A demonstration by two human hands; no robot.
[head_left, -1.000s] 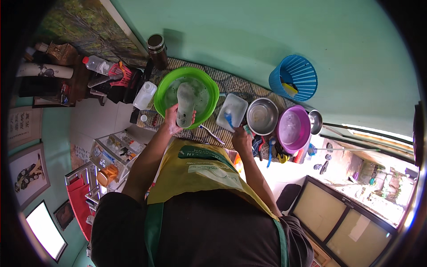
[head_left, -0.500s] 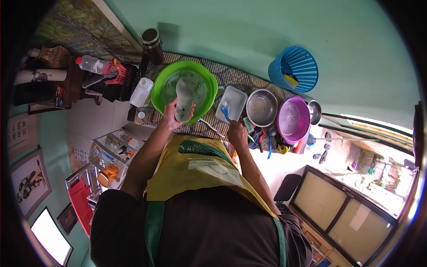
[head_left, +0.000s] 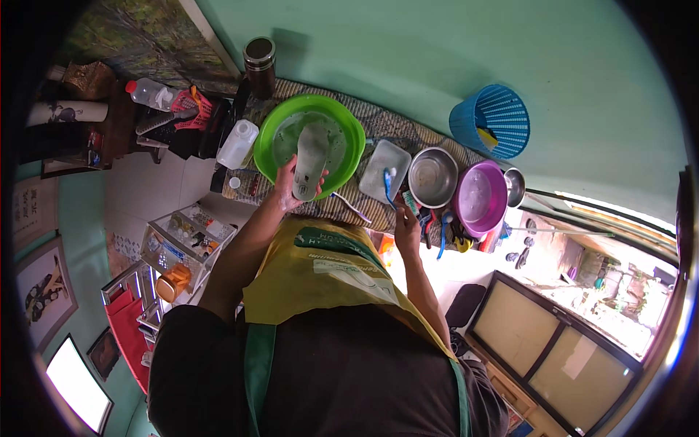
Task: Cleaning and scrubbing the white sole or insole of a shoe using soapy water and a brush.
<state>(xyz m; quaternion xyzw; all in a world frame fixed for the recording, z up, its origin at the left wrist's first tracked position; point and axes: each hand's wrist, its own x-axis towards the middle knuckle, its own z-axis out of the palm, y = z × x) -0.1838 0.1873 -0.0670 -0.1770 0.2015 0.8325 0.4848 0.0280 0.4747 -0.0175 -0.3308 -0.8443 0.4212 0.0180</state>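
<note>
My left hand (head_left: 286, 188) is wrapped round the heel end of a grey shoe insole (head_left: 312, 149), held over a green basin (head_left: 356, 138) of soapy water. My right hand (head_left: 407, 227) grips a blue-handled brush (head_left: 388, 191). Its pale bristle head is above a clear rectangular plastic tub (head_left: 374, 160) with whitish liquid in it. Near that hand lies a green-bristled brush (head_left: 410, 202). A white-and-purple toothbrush (head_left: 352, 208) rests on the cloth between the basin and my apron.
Right of the tub stand a steel bowl (head_left: 455, 175), a purple basin (head_left: 503, 191) and a smaller steel bowl (head_left: 516, 186). A blue basket (head_left: 504, 116) is by the wall. At the left are a white jug (head_left: 237, 144) and a brown flask (head_left: 260, 69). Several tools hang near the front edge.
The brush in my right hand has lifted and tilted more upright, its bristles now showing; that hand has shifted slightly right and down. The insole stays in my left hand. The whole view has shifted slightly.
</note>
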